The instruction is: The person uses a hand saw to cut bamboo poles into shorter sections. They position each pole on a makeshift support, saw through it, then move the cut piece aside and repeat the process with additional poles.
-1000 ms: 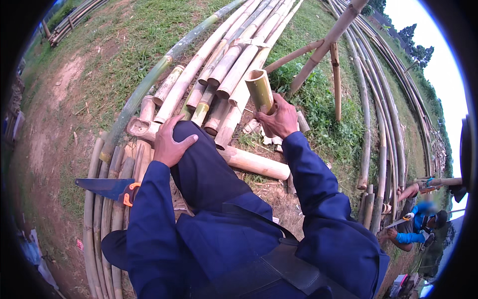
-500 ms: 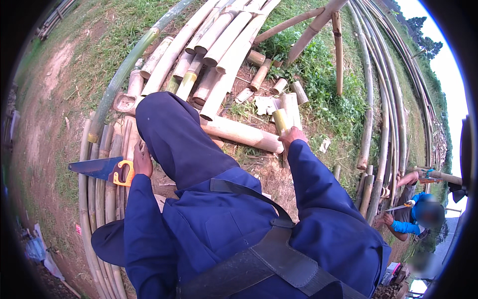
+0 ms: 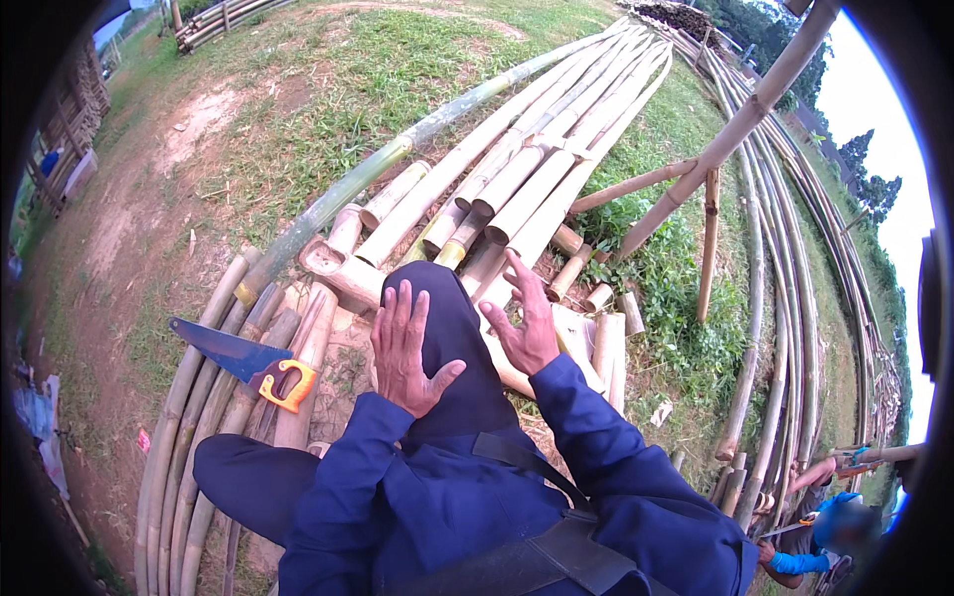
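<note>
My left hand (image 3: pixel 405 350) is raised over my dark-trousered knee with its fingers stretched, holding nothing. Across from it, my right hand (image 3: pixel 524 320) is also up, thumb and fingers apart, with nothing in it. A handsaw (image 3: pixel 238 360) with a blue blade and a yellow-orange handle lies on bamboo poles to the left of my left hand. Beyond my knee are the cut ends of a stack of long bamboo poles (image 3: pixel 517 211). Pale short bamboo pieces (image 3: pixel 608 348) rest just right of my right hand, partly hidden by my sleeve.
A long green bamboo pole (image 3: pixel 343 189) slants along the stack's left side. Short bamboo offcuts (image 3: pixel 570 273) lie by a slanted bamboo support post (image 3: pixel 720 149). More long poles (image 3: pixel 785 288) run along the right. At lower right, a person in blue sleeves (image 3: pixel 820 541) holds a saw.
My right hand has left the short bamboo piece and risen toward the middle. My left hand has come up from beside my knee to over it. The view has tilted up.
</note>
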A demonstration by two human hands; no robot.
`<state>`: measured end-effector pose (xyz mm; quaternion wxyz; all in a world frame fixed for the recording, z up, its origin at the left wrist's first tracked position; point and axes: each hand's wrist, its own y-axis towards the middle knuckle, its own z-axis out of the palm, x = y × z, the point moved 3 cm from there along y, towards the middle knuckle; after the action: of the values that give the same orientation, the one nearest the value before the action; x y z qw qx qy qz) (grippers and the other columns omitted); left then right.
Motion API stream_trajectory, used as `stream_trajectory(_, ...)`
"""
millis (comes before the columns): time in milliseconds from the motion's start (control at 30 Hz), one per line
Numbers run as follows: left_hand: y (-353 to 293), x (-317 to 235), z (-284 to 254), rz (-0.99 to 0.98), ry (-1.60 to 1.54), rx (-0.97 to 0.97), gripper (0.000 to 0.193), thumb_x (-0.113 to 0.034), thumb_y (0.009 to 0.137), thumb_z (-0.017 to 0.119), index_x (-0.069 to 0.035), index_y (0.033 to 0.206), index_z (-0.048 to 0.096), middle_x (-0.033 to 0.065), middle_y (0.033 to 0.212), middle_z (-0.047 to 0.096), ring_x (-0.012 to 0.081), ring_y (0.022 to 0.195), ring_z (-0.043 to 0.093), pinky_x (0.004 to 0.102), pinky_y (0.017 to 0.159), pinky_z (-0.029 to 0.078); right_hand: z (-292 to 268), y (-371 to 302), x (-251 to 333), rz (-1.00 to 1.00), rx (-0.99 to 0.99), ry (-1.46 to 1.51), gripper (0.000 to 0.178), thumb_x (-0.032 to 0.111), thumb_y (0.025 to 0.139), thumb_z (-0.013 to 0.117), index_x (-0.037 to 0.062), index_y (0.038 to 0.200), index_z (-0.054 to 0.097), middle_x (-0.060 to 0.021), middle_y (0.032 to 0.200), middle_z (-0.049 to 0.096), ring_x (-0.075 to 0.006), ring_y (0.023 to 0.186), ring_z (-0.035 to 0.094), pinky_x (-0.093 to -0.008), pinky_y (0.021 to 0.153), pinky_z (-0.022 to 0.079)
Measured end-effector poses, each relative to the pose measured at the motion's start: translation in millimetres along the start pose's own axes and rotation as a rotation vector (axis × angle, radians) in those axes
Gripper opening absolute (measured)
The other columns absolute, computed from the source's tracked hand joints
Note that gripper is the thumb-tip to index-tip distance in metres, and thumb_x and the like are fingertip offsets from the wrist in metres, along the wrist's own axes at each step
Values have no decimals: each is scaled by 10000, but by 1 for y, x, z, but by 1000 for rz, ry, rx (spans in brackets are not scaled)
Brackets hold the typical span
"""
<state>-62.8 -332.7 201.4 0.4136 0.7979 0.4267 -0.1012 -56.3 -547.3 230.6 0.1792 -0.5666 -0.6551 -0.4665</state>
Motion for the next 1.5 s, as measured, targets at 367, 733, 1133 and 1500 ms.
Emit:
stream_trajectory(367, -101, 162, 38, -839, 49, 601, 860, -629, 992, 520, -24, 1584, 366, 233, 1578, 446, 390, 1497, 370, 525, 1233, 234, 47, 48, 0, 59, 395, 16, 797, 593, 943, 654, 109, 1546, 462, -250, 1515, 497, -419, 1403, 484, -456, 1180, 381)
stream_trajectory(733, -58, 50, 45, -342, -281, 66, 1097, -689, 919, 598, -42, 1653, 103, 296, 1695, 77, 476, 1565, 125, 568, 1242, 172, 142, 66, 20, -223, 428, -543, 688, 552, 877, 715, 167, 1433, 588, -148, 1297, 661, -355, 1308, 552, -506, 1123, 386)
stream_trajectory(1133, -181, 240, -28, -1378, 463, -504, 729, -339, 842, 787, -94, 1440, 451, 164, 1358, 540, 364, 1285, 505, 500, 1064, 391, 166, 71, 21, -240, 663, -759, 624, 503, 911, 677, 129, 1402, 588, -105, 1136, 742, -276, 1181, 656, -527, 1159, 324)
stream_trajectory(1500, -253, 341, -43, -1762, 93, -437, 700, -438, 802, 856, 9, 1269, 590, 258, 1321, 626, 402, 1248, 611, 481, 1063, 480, 169, 73, 26, -277, 662, -779, 606, 502, 918, 663, 123, 1387, 600, -126, 1186, 733, -277, 1197, 647, -522, 1169, 318)
